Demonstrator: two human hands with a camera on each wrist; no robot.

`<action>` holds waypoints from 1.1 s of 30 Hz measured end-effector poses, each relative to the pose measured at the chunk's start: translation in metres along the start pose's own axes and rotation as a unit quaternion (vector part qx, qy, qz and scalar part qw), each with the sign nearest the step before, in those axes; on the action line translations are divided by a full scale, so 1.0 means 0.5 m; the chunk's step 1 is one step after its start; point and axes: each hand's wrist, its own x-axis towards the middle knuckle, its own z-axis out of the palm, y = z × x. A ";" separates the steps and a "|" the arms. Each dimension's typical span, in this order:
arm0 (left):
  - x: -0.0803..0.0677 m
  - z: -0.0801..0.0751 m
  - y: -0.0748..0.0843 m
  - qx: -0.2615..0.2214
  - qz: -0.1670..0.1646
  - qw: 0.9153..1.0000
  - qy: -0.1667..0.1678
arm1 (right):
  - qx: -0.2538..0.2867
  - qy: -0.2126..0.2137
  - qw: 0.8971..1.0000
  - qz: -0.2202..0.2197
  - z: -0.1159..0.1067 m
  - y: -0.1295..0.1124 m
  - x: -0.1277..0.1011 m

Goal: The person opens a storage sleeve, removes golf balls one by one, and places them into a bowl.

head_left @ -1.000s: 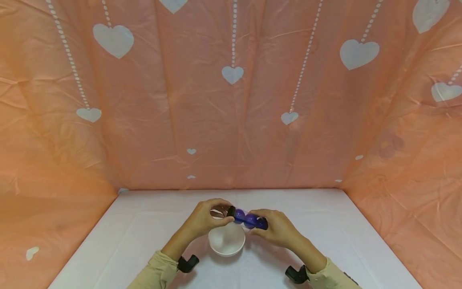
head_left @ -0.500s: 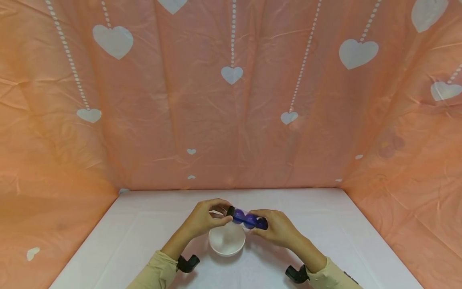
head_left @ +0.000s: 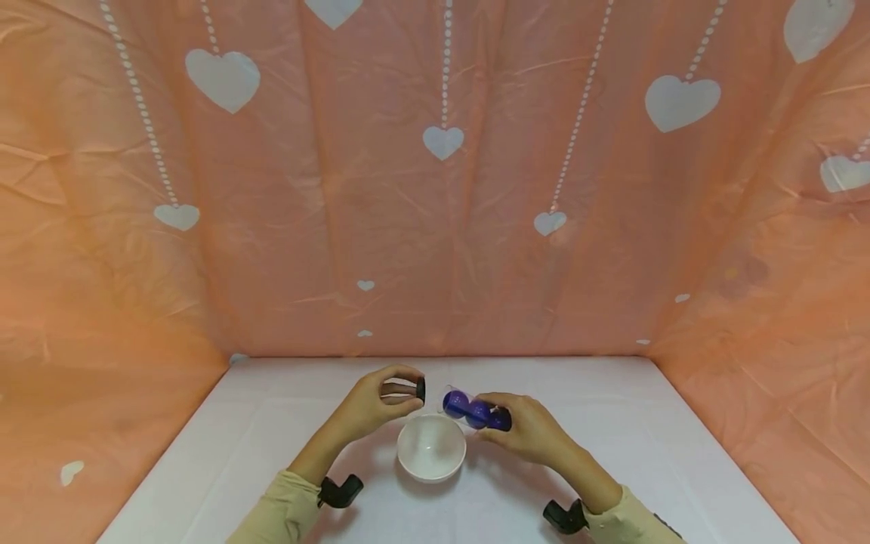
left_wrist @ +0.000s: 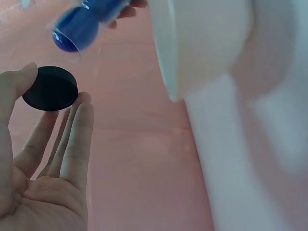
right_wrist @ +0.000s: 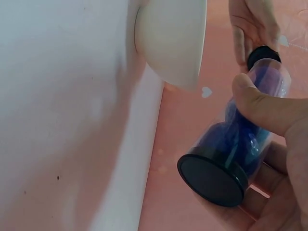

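1 cap [head_left: 421, 389] in L hand [head_left: 370, 406] – 1 tube [head_left: 469, 409], R hand [head_left: 526, 432]; 1 bowl [head_left: 431, 448].

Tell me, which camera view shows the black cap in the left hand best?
The left wrist view: the black cap is large, pinched between thumb and fingers. The head view shows it small and edge-on; in the right wrist view it is mostly hidden behind the tube.

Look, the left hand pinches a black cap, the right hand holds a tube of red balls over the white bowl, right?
Not quite: the balls are blue, not red, as the head view shows. The left hand does pinch the black cap, and the right hand holds the tube over the white bowl.
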 end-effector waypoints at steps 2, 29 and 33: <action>-0.002 -0.007 -0.008 0.007 0.001 1.000 0.009 | 0.004 0.000 1.000 0.001 -0.002 -0.001 0.001; -0.027 -0.066 -0.070 0.129 -0.004 0.990 0.047 | 0.076 -0.012 0.997 0.002 -0.006 0.004 -0.006; -0.031 -0.072 -0.079 0.148 -0.007 0.987 0.055 | 0.085 -0.012 0.996 0.003 -0.008 0.010 -0.010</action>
